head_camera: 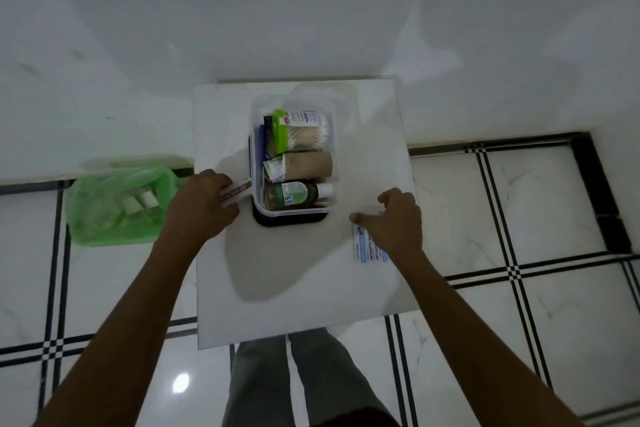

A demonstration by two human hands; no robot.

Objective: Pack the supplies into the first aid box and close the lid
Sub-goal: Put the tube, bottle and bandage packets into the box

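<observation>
Box (257, 149): open on table, nearly full. Left hand (201, 204) clamps a tube (237, 191) at its rim for loading; right hand (394, 225), fingers curled, settles on a packet (362, 246).

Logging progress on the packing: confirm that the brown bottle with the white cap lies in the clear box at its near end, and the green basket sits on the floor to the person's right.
One detail is wrong. The head view shows the green basket on the floor to the person's left, not right. The brown bottle does lie in the clear box at its near end.
</observation>
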